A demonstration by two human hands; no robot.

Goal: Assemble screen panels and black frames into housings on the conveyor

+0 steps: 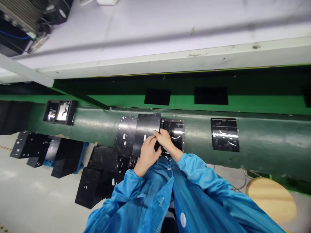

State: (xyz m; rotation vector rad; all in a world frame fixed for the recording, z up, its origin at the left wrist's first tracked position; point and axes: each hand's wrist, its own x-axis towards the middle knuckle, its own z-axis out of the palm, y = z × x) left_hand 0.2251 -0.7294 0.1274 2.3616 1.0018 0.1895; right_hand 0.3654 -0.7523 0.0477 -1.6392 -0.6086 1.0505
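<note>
A black metal panel or flat box (147, 124), with a white label and small holes along its rim, lies in front of me on the green bench. My left hand (149, 151) rests over its lower right part, fingers curled at the edge and thumb bent in. My right hand (165, 139) reaches in from the right, its fingers pinched together at that same edge. What either set of fingertips holds is hidden or too small to name. Partly beneath it on the left is another black panel (125, 137). To the right sits a glossy black rectangular piece (177, 131) with screws around its border.
Another glossy black piece (225, 134) lies farther right on the green bench (267, 139). An open black case (59, 112) stands at left. Black boxes (89, 186) are stacked below. A white shelf (170, 35) overhangs the bench; a round wooden stool (270, 199) stands lower right.
</note>
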